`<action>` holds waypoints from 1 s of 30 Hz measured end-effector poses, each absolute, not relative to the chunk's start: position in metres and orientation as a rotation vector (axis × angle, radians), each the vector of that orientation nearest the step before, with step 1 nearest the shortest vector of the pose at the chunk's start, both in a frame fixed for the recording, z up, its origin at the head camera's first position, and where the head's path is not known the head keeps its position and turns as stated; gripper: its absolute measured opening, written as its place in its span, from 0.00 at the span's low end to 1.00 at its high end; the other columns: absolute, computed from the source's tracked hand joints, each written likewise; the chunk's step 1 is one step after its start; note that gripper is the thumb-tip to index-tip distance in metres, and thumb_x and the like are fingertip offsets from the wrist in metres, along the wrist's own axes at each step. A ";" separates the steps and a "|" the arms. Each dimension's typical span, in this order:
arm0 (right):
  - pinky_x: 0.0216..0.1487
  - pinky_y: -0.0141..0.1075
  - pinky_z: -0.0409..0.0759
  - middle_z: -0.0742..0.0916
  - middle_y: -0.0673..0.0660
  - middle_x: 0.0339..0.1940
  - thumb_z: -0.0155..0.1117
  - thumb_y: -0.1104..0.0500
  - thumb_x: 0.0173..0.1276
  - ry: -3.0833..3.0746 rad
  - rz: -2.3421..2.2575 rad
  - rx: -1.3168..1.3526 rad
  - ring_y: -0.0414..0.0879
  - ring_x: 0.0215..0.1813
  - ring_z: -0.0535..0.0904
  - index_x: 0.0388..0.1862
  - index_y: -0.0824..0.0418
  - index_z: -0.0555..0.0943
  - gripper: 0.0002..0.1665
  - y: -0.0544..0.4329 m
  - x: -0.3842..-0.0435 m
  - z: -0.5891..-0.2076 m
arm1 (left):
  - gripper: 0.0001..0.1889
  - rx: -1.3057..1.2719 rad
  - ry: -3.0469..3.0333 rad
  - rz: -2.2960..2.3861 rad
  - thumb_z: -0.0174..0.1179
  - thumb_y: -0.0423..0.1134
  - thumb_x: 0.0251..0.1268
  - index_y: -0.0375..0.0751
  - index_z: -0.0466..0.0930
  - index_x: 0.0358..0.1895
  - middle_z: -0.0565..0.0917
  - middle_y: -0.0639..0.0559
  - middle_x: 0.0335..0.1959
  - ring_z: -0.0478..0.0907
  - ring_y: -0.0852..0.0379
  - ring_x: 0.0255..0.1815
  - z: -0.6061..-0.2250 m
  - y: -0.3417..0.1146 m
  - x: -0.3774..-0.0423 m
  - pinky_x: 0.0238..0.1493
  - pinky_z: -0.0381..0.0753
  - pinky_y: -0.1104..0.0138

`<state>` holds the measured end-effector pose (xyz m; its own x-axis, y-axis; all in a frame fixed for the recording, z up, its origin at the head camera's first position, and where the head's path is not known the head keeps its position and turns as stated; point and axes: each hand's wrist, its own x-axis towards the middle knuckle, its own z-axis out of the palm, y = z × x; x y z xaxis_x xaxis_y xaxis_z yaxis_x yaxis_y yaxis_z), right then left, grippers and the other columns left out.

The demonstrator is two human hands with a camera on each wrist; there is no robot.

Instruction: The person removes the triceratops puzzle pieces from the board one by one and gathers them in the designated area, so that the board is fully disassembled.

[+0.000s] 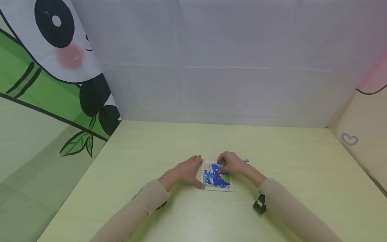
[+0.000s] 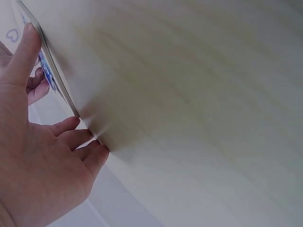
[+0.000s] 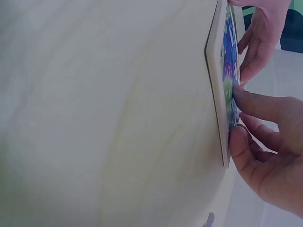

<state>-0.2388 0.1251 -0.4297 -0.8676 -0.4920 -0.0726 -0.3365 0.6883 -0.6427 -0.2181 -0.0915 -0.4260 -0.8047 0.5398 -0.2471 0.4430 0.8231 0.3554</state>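
A square jigsaw puzzle with a blue dinosaur picture [image 1: 216,179] lies in a pale wooden frame [image 1: 217,190] on the table. My left hand [image 1: 188,170] spans the frame's left side, fingers spread, thumb at the near corner and index finger by the far one. In the left wrist view its thumb [image 2: 26,52] lies along the frame's edge, and the other fingertips rest on the tabletop. My right hand [image 1: 232,163] pinches a puzzle piece, mostly hidden by the fingers, at the puzzle's upper right. Its thumb and fingertips [image 3: 240,137] are right at the picture's surface.
Another puzzle piece [image 1: 246,161] lies just beyond the right hand, partly covered by it. The pale wood-grain table [image 1: 145,144] meets a white cloth backdrop [image 1: 211,94] behind. A panda-printed cloth [image 1: 54,64] hangs at the left, a beige one with a heart [image 1: 349,139] at the right.
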 end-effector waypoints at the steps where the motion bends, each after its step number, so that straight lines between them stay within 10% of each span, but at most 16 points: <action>1: 0.36 0.31 0.75 0.80 0.52 0.30 0.73 0.65 0.47 2.659 -0.949 -0.660 0.42 0.33 0.72 0.37 0.65 0.79 0.16 0.125 -0.239 -0.430 | 0.54 0.741 2.668 0.399 0.68 0.63 0.37 0.39 0.55 0.67 0.52 0.42 0.71 0.47 0.46 0.71 -0.426 -0.092 -0.218 0.66 0.57 0.52; 30: 0.36 0.28 0.78 0.83 0.54 0.33 0.68 0.65 0.54 2.646 -0.884 -0.909 0.41 0.34 0.77 0.43 0.69 0.80 0.17 0.130 -0.240 -0.428 | 0.56 0.731 2.667 0.389 0.68 0.64 0.36 0.40 0.53 0.69 0.50 0.43 0.71 0.46 0.47 0.71 -0.428 -0.092 -0.219 0.67 0.55 0.53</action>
